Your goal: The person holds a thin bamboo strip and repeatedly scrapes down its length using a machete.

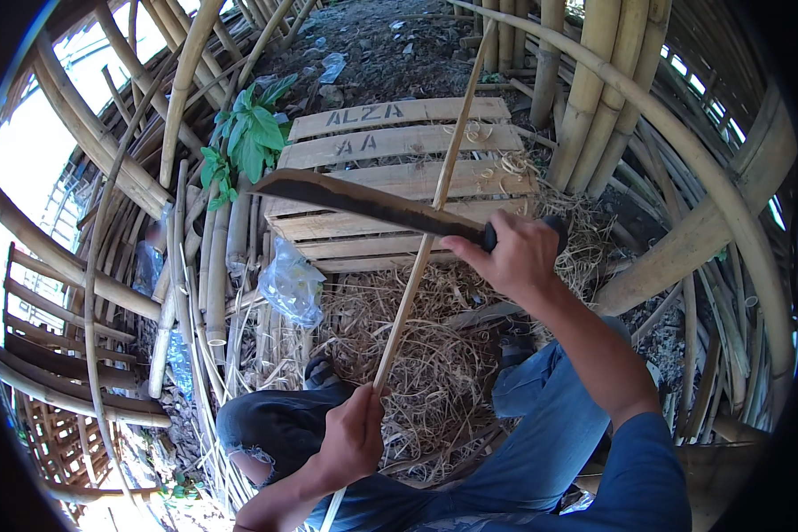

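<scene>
A long, narrow bamboo strip (408,297) slants from low in the view up to the far right of the middle. Near its lower end my left hand (355,436) is closed round it, above my left knee. My right hand (516,257) grips the dark handle of a machete (355,202). The wide, worn blade reaches to the left, across the strip, with its squared tip over the slatted crate. Where blade and strip cross, I cannot tell whether they touch.
A slatted wooden crate (328,227) stands ahead, curled shavings on it. More shavings (417,381) cover the ground between my legs. A clear plastic bag (293,282) and a leafy plant (255,133) lie left. Bamboo poles (594,97) rise right; loose poles (215,284) crowd the left.
</scene>
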